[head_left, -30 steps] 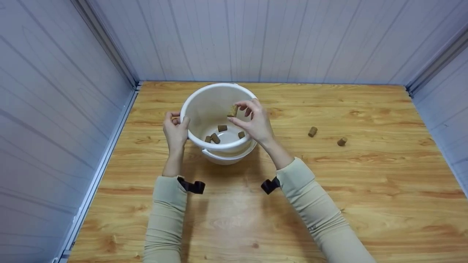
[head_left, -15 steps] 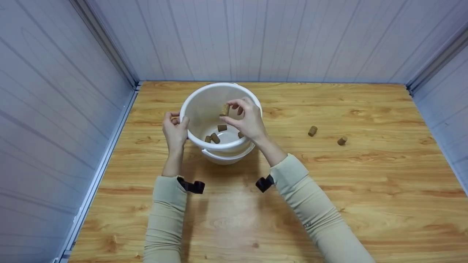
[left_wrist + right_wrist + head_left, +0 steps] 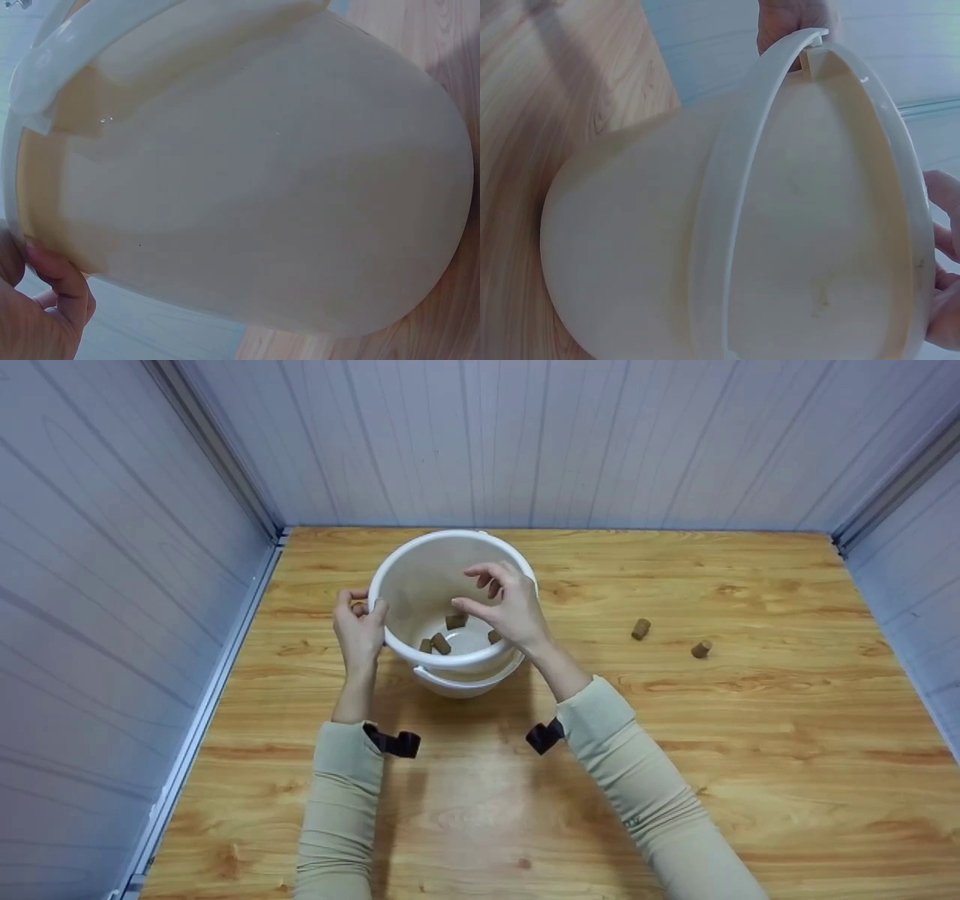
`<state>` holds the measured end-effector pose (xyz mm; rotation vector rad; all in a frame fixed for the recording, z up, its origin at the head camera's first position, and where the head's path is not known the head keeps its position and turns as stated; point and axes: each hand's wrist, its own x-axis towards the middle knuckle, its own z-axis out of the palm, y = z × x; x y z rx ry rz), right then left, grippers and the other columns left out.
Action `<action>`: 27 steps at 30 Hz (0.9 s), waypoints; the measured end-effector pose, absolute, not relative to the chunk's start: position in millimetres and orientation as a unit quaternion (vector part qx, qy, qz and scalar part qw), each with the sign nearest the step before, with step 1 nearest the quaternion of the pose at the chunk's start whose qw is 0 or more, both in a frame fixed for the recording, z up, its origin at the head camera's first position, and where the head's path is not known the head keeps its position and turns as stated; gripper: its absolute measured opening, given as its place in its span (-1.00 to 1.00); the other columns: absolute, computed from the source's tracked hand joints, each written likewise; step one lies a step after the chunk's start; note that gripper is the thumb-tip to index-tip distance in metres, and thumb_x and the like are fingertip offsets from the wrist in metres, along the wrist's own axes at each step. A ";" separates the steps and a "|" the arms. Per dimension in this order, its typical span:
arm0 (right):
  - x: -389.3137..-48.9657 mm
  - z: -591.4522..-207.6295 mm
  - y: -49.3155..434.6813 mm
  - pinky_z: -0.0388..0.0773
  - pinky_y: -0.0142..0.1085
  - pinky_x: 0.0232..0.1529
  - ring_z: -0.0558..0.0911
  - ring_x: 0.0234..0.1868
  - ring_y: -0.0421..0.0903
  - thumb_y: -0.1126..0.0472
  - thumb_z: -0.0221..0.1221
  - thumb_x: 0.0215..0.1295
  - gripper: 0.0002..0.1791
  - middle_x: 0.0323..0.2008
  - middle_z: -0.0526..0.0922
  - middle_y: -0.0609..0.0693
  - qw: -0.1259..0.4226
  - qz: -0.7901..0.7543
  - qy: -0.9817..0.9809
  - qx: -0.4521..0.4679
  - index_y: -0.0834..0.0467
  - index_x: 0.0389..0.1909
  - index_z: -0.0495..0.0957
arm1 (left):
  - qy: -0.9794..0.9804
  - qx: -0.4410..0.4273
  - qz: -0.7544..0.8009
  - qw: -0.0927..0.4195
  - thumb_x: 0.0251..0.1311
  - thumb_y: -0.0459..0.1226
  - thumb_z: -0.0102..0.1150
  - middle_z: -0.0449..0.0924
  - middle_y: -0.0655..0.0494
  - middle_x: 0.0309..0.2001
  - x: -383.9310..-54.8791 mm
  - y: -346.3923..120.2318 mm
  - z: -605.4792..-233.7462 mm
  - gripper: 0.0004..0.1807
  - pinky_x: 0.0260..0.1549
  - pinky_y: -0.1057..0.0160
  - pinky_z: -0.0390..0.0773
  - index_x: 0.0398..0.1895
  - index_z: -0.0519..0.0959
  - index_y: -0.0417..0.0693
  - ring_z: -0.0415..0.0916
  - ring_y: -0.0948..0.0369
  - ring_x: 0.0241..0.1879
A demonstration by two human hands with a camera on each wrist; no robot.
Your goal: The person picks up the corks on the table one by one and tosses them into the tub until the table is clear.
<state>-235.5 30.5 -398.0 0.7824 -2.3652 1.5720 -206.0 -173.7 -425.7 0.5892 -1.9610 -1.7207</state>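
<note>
A white bucket (image 3: 405,577) stands on the wooden table, its white handle (image 3: 457,684) hanging down at the front. My left hand (image 3: 360,634) holds the rim at the left side, thumb over the edge; the left wrist view shows its curled fingers (image 3: 64,281) against the bucket wall (image 3: 247,172). Over the bucket's opening is my right hand (image 3: 514,611), thumb and fingers spread apart with nothing between them. Several corks lie on the bucket's floor, among them one cork (image 3: 441,643) near the front and another cork (image 3: 455,622) farther back. The right wrist view shows mostly the bucket's outside (image 3: 630,247).
Two corks lie on the table to the right of the bucket, a nearer-left cork (image 3: 640,629) and a farther-right cork (image 3: 701,649). Pale panel walls (image 3: 600,442) border the wooden table (image 3: 750,780) at the back and both sides.
My right hand moved left over the bucket with a cork, then parted its fingers and let the cork drop inside. The left hand stayed on the rim.
</note>
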 end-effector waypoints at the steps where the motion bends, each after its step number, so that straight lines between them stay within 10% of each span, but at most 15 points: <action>1: -235.2 -398.0 31.5 0.38 -0.32 -0.27 0.48 -0.32 0.07 0.27 0.42 0.06 -0.62 -0.32 0.53 0.11 0.097 0.534 -0.797 0.263 0.35 -0.11 0.60 | -0.713 0.215 -0.626 0.231 0.07 -0.51 0.08 0.36 0.11 -0.58 -205.9 -173.6 -425.6 -0.80 -0.64 0.45 0.35 -0.20 0.46 -0.36 0.31 0.35 -0.60; 27: -240.0 -401.2 64.5 0.30 -0.37 -0.40 0.44 -0.39 -0.03 0.33 0.40 0.08 -0.70 -0.37 0.56 0.23 0.184 0.557 -0.772 0.247 0.38 -0.19 0.61 | -0.711 0.220 -0.631 0.221 0.07 -0.54 0.06 0.40 0.07 -0.54 -205.4 -172.9 -423.9 -0.80 -0.60 0.43 0.42 -0.20 0.45 -0.34 0.36 0.30 -0.55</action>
